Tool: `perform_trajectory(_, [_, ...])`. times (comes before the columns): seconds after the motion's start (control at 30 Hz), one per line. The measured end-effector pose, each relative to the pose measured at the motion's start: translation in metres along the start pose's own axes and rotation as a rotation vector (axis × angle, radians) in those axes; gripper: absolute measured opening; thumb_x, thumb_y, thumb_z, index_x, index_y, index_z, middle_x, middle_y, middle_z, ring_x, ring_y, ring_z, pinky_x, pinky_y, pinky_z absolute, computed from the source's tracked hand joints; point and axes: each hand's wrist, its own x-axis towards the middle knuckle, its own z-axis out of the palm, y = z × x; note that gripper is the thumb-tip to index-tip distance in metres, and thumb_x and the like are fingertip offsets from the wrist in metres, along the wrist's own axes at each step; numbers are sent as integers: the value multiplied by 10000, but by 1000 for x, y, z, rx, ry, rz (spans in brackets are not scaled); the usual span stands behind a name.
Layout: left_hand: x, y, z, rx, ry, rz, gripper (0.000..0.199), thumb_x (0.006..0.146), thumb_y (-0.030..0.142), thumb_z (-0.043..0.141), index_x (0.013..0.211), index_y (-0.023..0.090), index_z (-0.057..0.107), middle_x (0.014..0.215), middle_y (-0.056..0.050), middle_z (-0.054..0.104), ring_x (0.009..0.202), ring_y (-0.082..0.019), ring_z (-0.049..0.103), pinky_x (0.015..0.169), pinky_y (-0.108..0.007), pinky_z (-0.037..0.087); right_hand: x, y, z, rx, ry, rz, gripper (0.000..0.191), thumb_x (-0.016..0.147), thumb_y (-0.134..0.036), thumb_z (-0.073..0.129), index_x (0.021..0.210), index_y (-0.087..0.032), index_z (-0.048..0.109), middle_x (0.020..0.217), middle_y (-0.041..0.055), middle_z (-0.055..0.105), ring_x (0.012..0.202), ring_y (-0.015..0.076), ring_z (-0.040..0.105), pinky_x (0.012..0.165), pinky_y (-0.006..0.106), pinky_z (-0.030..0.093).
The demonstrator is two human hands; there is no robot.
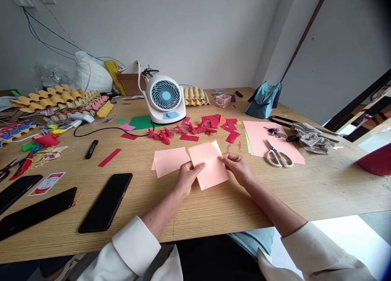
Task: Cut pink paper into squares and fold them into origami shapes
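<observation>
One pink sheet (210,167) is held up by both hands near the middle of the front edge of the worktop (320,189). Its left side is gripped by the left hand (187,177), thumb on top, fingers mostly hidden underneath. Its right side is pinched between thumb and fingers by the right hand (237,165). Whether the worktop is touched by the sheet cannot be told. Overlapping pink papers (171,161) are laid flat just beside it, on the left. Scissors (279,154) are placed with blades apart partly on a large pink sheet (256,136) toward the right edge; keys (275,132) are set on it too. Red paper pieces (189,138) are scattered farther back, in front of a white fan (166,95). A black phone (105,203) is laid near the front edge, left of the hands. A blue bag (264,99) is stood near the back right corner.
</observation>
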Motion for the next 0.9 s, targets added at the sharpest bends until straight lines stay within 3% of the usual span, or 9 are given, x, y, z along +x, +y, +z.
perform_trajectory(0.17, [-7,1,8,-47,-43,-23,559,586,353,867,1060,112,697,1060,-136,733,943,-259,676,865,-368,505,-2,1,5,56,-30,16,277,689,-461,787,710,-193,722,710,14,657,650,129,564,646,264,470])
perform_trajectory(0.47, [-6,3,5,30,-38,3,520,577,358,868,1016,124,713,1022,-125,746,905,-260,688,820,-361,525,-2,-1,3,12,-69,61,297,683,-482,785,689,-190,731,691,15,675,628,133,585,640,268,471])
perform_trajectory(0.9, [-5,-3,3,115,-72,-22,485,576,351,863,984,126,727,975,-109,756,897,-251,687,817,-345,523,8,1,-8,54,54,4,300,638,-468,815,679,-187,717,653,10,649,596,117,539,589,254,447])
